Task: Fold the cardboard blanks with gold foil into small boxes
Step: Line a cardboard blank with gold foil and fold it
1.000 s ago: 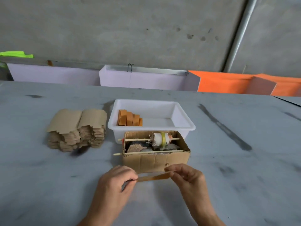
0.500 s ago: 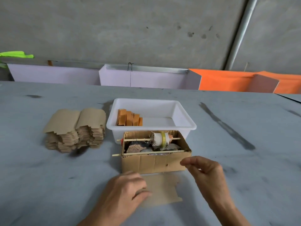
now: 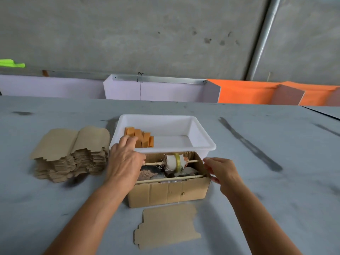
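My left hand (image 3: 125, 159) reaches open-fingered into the white tub (image 3: 202, 144) for orange foil pieces (image 3: 141, 137); my right hand (image 3: 220, 172), fingers loose, steadies the cardboard box (image 3: 169, 192)

No text, label, brand, number or sign can be read anywhere. The blank (image 3: 166, 226) at the bench's near edge shows only plain brown card, as does the stack of blanks (image 3: 73, 153) toward the left edge. The open carton (image 3: 168, 192) has a bare front, and the white tray (image 3: 202, 137) behind it has bare walls. The orange pieces (image 3: 145, 138) in the tray carry no print that shows. The roll (image 3: 173, 161) on the stick inside the carton is too small to tell whether it bears any marking. The panels at the far edge are plain in colour.
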Motion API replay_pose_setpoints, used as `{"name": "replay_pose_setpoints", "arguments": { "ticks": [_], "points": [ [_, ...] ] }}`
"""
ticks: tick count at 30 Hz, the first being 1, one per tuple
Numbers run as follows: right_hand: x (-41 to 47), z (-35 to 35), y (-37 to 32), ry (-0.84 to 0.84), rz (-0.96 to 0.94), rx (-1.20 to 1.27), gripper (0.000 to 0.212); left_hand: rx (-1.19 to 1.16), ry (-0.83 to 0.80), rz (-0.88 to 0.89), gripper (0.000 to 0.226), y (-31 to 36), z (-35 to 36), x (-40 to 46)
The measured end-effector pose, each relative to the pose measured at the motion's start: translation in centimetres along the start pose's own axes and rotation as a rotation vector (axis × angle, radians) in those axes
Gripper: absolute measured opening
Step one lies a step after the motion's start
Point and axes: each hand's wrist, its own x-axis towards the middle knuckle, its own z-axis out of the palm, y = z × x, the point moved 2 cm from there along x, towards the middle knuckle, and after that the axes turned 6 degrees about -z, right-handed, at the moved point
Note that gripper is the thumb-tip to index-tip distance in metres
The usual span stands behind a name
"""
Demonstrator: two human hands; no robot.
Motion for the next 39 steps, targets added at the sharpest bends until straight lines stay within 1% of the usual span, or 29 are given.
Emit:
{"name": "replay_pose_setpoints", "arguments": {
  "ticks": [2,3,7,10,13,17,19,21,23,27,29,31,34,37,39],
  "points": [
    [0.1,0.3,-0.1,-0.061,0.018,0.043,0.013,-0.011,-0.025,-0.008,0.010,-0.3,0.5,0.1],
    [0.1,0.3,0.0,-0.065,0.016,0.057,0.013,-0.027,-0.029,-0.012,0.011,-0.4,0.6,0.2],
    [0.3,0.8,0.5,0.005,0.021,0.075,0.010,-0.071,-0.048,-0.025,0.013,-0.6,0.6,0.3],
    [0.5,1.1,0.8,0.049,-0.017,0.030,0.019,-0.088,-0.051,-0.034,0.013,-0.6,0.8,0.2],
    [0.0,1.0,0.4,0.102,-0.157,-0.088,0.018,-0.105,-0.049,-0.044,0.013,-0.6,0.8,0.2],
    [-2.2,0.9,-1.0,0.163,-0.440,-0.325,0.010,-0.103,-0.045,-0.053,0.015,-0.7,0.8,0.1],
    [-3.4,1.0,-1.6,0.104,-0.544,-0.383,0.008,-0.098,-0.044,-0.058,0.016,-0.8,0.9,0.0],
    [-4.3,1.4,-2.1,0.003,-0.594,-0.441,0.006,-0.096,-0.044,-0.059,0.017,-0.7,0.9,0.0],
    [-4.7,1.8,-2.5,-0.060,-0.602,-0.499,0.005,-0.093,-0.042,-0.056,0.018,-0.7,0.9,0.1],
    [-4.9,2.6,-2.8,-0.103,-0.559,-0.617,0.010,-0.091,-0.043,-0.057,0.019,-0.8,1.1,0.1],
    [-4.8,2.8,-2.6,-0.081,-0.549,-0.644,0.011,-0.106,-0.034,-0.059,0.017,-0.8,1.2,0.1],
    [-4.3,2.5,-2.6,-0.015,-0.514,-0.601,0.010,-0.131,-0.024,-0.064,0.014,-0.8,1.2,0.2],
    [-3.0,1.9,-2.6,0.058,-0.505,-0.640,0.016,-0.149,-0.032,-0.069,0.012,-0.8,1.2,0.3],
    [-1.9,1.8,-2.6,0.052,-0.528,-0.714,0.018,-0.151,-0.042,-0.070,0.010,-0.8,1.3,0.3],
    [-1.4,1.9,-2.6,0.012,-0.573,-0.738,0.018,-0.156,-0.044,-0.070,0.009,-0.9,1.3,0.3]
  ]
}}
